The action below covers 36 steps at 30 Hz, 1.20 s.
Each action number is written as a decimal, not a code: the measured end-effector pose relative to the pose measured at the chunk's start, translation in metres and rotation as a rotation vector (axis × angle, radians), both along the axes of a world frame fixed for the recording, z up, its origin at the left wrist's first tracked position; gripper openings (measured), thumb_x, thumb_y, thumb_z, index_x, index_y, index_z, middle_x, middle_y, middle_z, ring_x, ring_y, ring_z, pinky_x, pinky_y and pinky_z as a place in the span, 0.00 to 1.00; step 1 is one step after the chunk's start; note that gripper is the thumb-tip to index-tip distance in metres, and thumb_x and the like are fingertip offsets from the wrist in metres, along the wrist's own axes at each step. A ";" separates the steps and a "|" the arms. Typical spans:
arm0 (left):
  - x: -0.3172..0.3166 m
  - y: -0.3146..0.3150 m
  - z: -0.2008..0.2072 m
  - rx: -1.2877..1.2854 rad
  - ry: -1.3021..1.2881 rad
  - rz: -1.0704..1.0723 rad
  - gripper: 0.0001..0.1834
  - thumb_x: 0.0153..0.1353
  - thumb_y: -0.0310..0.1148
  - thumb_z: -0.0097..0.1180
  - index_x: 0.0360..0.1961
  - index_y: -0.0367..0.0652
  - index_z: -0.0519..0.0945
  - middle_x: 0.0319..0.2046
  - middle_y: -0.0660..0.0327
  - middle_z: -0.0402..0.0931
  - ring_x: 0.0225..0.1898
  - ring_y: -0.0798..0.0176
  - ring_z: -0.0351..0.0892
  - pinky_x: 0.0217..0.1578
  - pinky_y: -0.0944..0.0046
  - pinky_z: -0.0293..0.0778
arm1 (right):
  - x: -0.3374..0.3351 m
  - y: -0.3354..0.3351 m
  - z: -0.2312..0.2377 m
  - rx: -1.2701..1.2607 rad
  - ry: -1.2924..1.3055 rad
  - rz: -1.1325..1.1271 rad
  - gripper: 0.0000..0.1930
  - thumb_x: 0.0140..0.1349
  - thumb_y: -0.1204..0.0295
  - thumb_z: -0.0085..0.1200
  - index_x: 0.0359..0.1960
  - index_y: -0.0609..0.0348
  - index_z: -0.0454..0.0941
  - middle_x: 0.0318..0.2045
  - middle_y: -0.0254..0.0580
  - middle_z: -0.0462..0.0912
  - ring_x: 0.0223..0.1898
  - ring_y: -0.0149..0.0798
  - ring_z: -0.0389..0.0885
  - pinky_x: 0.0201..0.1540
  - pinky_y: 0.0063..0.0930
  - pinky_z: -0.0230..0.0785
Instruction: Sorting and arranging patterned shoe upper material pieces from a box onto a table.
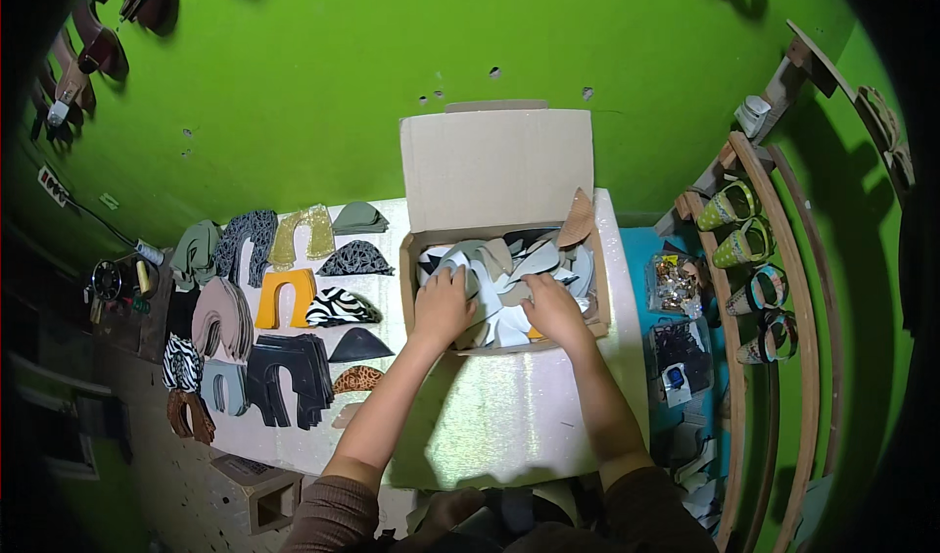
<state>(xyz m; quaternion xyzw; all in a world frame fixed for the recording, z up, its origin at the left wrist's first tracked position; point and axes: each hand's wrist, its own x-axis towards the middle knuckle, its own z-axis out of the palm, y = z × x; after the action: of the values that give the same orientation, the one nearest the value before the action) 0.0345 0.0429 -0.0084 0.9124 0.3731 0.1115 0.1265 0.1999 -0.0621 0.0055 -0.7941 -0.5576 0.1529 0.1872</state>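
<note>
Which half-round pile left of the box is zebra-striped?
The third half-round pile from the top, just right of the orange U-shaped pile. Bold black-and-white stripes set it apart; the other half-round piles are plain or otherwise patterned.

From where I stand, I count one cardboard box (499,166), one left hand (444,310), one right hand (555,312) and four sandals (741,245) on one wooden rack (804,308). There are also two zebra-striped stacks (341,305), one orange stack (285,282), one gold stack (305,218). The pieces (538,260) inside the box overlap, uncountable for me.
</note>
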 end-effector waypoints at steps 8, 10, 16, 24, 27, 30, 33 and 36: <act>0.027 0.009 -0.047 0.047 0.180 0.106 0.27 0.45 0.35 0.59 0.49 0.43 0.68 0.35 0.51 0.75 0.36 0.49 0.76 0.38 0.52 0.70 | 0.019 0.010 -0.007 -0.089 0.211 0.179 0.17 0.56 0.72 0.49 0.49 0.60 0.71 0.46 0.50 0.75 0.47 0.48 0.75 0.49 0.36 0.67; 0.025 0.007 -0.048 0.098 0.095 0.117 0.17 0.47 0.31 0.54 0.41 0.42 0.71 0.30 0.53 0.76 0.33 0.50 0.77 0.37 0.54 0.71 | 0.015 0.015 -0.012 -0.075 0.139 0.236 0.17 0.55 0.72 0.48 0.48 0.58 0.72 0.43 0.49 0.76 0.45 0.49 0.75 0.46 0.40 0.69; 0.015 -0.001 0.009 -0.144 -0.402 0.180 0.12 0.58 0.33 0.49 0.42 0.39 0.75 0.33 0.54 0.77 0.32 0.55 0.77 0.35 0.63 0.71 | 0.026 0.022 -0.005 0.131 0.350 0.265 0.18 0.54 0.70 0.53 0.48 0.54 0.71 0.46 0.45 0.74 0.50 0.48 0.72 0.50 0.37 0.66; -0.007 -0.035 0.044 -1.195 -0.956 0.208 0.17 0.63 0.38 0.43 0.48 0.37 0.71 0.39 0.64 0.72 0.41 0.73 0.68 0.42 0.72 0.64 | 0.022 0.017 0.019 0.254 0.538 0.469 0.16 0.50 0.65 0.60 0.40 0.57 0.75 0.52 0.42 0.68 0.57 0.46 0.61 0.59 0.35 0.55; -0.007 -0.051 0.049 -1.142 -0.884 0.155 0.18 0.64 0.41 0.45 0.47 0.39 0.71 0.37 0.65 0.71 0.37 0.74 0.67 0.40 0.74 0.63 | 0.023 -0.001 0.028 0.327 0.389 0.478 0.12 0.50 0.65 0.60 0.32 0.57 0.76 0.53 0.42 0.68 0.58 0.46 0.59 0.60 0.36 0.52; -0.012 -0.070 0.043 -0.946 -0.831 0.043 0.17 0.62 0.40 0.51 0.46 0.39 0.70 0.34 0.66 0.72 0.36 0.74 0.68 0.39 0.72 0.66 | 0.018 -0.020 0.046 0.420 0.362 0.506 0.10 0.52 0.66 0.59 0.31 0.59 0.75 0.46 0.42 0.73 0.52 0.43 0.67 0.55 0.33 0.58; -0.023 -0.090 0.036 -1.034 -0.816 0.107 0.17 0.63 0.43 0.50 0.42 0.39 0.73 0.33 0.67 0.73 0.36 0.74 0.69 0.38 0.71 0.67 | 0.011 -0.041 0.056 0.103 0.614 0.446 0.11 0.54 0.68 0.57 0.33 0.63 0.74 0.29 0.38 0.79 0.33 0.30 0.76 0.39 0.23 0.67; -0.035 -0.106 0.029 -1.109 -0.874 0.192 0.16 0.64 0.43 0.47 0.37 0.39 0.75 0.30 0.68 0.74 0.33 0.76 0.70 0.36 0.74 0.67 | 0.002 -0.060 0.045 0.037 0.871 0.412 0.11 0.55 0.69 0.57 0.35 0.63 0.75 0.30 0.36 0.79 0.33 0.28 0.75 0.38 0.23 0.66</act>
<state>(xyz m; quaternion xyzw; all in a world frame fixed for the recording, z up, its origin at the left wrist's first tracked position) -0.0010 -0.0633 0.0207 0.5485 0.3689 0.2716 0.6995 0.2017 -0.1218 0.0506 -0.5259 -0.5755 0.4953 0.3833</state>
